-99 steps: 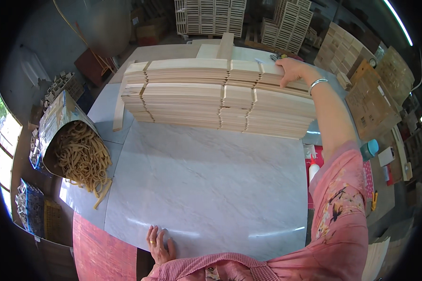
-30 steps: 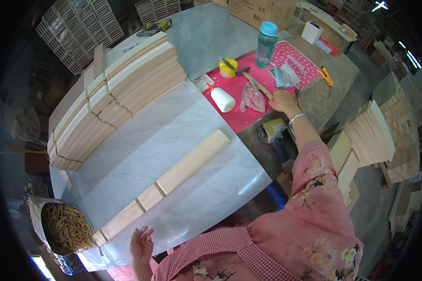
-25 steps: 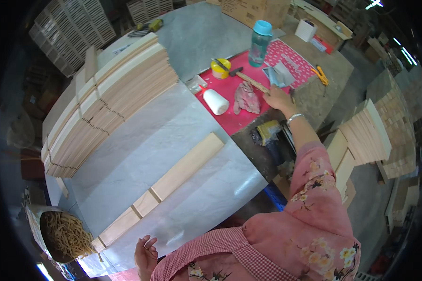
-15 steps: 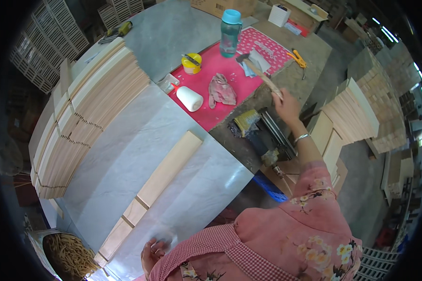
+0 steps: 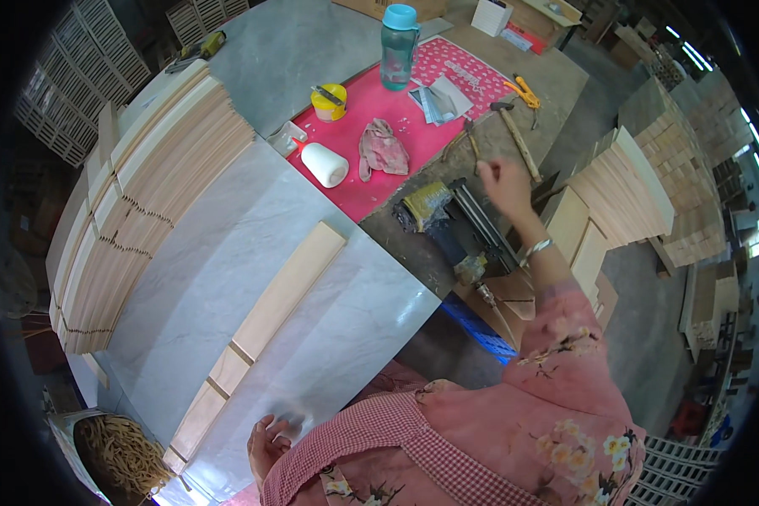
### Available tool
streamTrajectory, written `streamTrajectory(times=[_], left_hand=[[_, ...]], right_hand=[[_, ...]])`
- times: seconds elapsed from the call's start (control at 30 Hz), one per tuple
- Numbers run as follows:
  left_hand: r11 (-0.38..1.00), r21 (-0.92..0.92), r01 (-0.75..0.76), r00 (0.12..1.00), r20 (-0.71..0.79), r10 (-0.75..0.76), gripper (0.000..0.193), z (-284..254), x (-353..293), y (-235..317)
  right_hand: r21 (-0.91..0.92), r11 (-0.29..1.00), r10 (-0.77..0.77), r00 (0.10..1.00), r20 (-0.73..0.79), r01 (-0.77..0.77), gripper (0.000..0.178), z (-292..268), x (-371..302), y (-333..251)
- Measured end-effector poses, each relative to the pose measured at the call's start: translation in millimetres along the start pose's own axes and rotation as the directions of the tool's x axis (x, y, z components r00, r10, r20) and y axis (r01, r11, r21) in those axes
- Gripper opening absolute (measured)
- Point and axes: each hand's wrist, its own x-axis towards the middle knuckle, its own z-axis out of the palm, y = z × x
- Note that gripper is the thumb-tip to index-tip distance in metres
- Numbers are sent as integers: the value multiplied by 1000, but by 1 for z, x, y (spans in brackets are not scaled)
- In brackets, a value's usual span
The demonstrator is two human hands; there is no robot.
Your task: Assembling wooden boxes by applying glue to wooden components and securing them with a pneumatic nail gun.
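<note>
My right hand (image 5: 508,187) is closed over the bench, its fingers at the lower end of a thin-handled tool with a dark head (image 5: 472,145), like a small hammer. Just right of it lies a wooden-handled hammer (image 5: 519,142). Near the table's front edge my left hand (image 5: 266,445) rests with fingers apart, holding nothing. A pale wooden slat (image 5: 282,291) with two dark cross grooves lies on the grey marbled tabletop (image 5: 367,295), beyond the left hand. Beside the right forearm is a nail gun (image 5: 451,240), partly wrapped in yellowish tape.
Stacked slats (image 5: 160,194) stand at left. On the pink mat (image 5: 346,196) are a white glue bottle (image 5: 325,165), a yellow tub (image 5: 329,103), a crumpled cloth (image 5: 384,150) and a blue bottle (image 5: 398,55). Yellow pliers (image 5: 524,91) lie behind. More boards (image 5: 624,194) stand at right.
The wooden-handled hammer has gone from my right hand to the bench at its right. That hand is now at the thin tool's end. My left hand stays by the front edge.
</note>
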Motion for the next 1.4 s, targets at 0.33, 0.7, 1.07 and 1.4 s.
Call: streamTrajectory(times=[0.33,0.7,1.07,1.4], left_hand=[[998,53,-22,999,-27,24,31,10,-1,5],[1000,5,-9,997,-75,9,38,-9,-2,-4],[996,83,-41,994,-98,49,37,0,6,-13],[995,102,-6,985,-174,24,37,8,0,-13]], right_hand=[[-11,985,169,958,230,-171,24,48,64,24],[151,911,394,918,-45,-384,30,-11,101,20],[-27,994,107,992,-65,-109,26,-4,157,-8],[37,997,65,993,-95,-61,16,21,199,-11]])
